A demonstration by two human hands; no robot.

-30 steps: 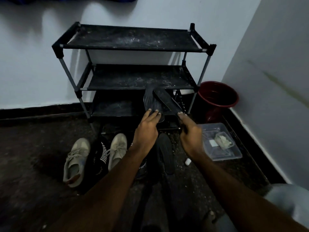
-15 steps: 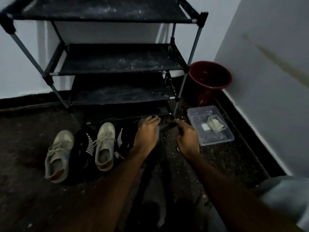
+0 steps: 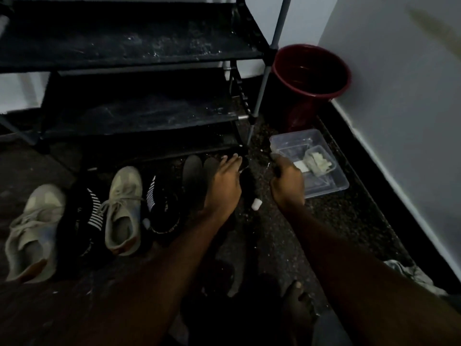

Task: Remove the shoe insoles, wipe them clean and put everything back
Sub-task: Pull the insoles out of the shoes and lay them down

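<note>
Head view: two dark insoles point(image 3: 192, 172) lie on the floor point(image 3: 329, 221) in front of the shoe rack point(image 3: 149, 53), beside a striped shoe point(image 3: 162, 203). The left hand point(image 3: 223, 186) lies over them with straight fingers. The right hand point(image 3: 288, 183) curls by the plastic box point(image 3: 333, 187); whether it grips anything, I cannot tell.

The left hand point(image 3: 223, 186) covers part of the insoles point(image 3: 193, 171); shadow hides whether the right hand point(image 3: 288, 182) holds anything
</note>
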